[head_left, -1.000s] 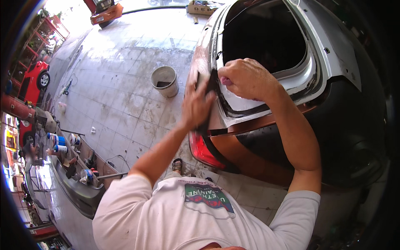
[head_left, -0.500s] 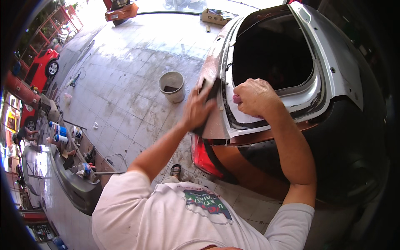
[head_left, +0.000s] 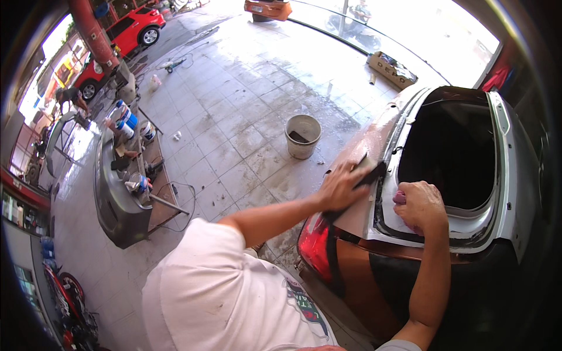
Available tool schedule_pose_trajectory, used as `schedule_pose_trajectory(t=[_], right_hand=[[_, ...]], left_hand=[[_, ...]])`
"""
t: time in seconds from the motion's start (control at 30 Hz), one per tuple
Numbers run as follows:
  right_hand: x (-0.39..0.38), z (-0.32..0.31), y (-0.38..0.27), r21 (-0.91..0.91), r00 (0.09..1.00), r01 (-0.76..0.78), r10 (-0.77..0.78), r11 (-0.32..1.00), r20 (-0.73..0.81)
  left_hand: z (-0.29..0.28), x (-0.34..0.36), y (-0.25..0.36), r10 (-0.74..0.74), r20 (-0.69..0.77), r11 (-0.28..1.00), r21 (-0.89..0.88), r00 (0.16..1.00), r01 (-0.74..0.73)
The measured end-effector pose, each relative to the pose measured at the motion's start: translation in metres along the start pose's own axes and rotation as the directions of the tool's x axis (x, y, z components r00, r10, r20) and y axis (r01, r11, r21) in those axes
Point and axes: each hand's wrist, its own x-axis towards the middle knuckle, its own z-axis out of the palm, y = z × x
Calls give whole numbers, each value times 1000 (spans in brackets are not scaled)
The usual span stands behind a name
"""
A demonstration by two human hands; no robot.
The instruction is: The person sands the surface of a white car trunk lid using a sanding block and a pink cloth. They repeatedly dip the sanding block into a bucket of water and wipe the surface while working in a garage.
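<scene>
A car's rear body is at the right, its panel around the glassless window opening bare and whitish, with dark seams. Over the pale pillar beside that opening, my left hand presses a flat dark sanding pad; motion blurs its fingers. Just below the opening's near left corner, my right hand grips a purple-pink sponge-like piece against the panel. Most of that piece is hidden by the fingers. A red tail light sits below my left hand.
A grey bucket with a dark piece inside stands on the tiled floor beyond my left hand. Leftward are a stand with several cans and a dark grey bumper. A cardboard box lies far off. Another person bends at the far left.
The view has swung left, so the car and bucket sit farther right in the picture. My left hand with the dark pad still rubs the pillar; my right hand keeps its place and grip.
</scene>
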Motion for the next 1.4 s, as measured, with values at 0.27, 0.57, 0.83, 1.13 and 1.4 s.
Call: schedule_pose_trajectory(t=[0.27,0.57,0.83,1.13,1.4], right_hand=[[-9,-9,4,20,998,-12,13,1000,-60],[-1,5,8,28,1000,-14,14,1000,3],[8,-12,2,37,1000,12,-13,999,19],[6,18,15,26,997,-43,41,999,60],[14,7,13,68,999,7,-11,998,50]], left_hand=[[35,115,-23,-154,-53,987,-59,987,151],[-10,-64,9,274,58,962,-26,960,-273],[50,193,-81,-82,-43,995,50,996,84],[16,11,-34,91,43,994,50,995,-94],[54,293,-69,-100,107,990,111,989,88]])
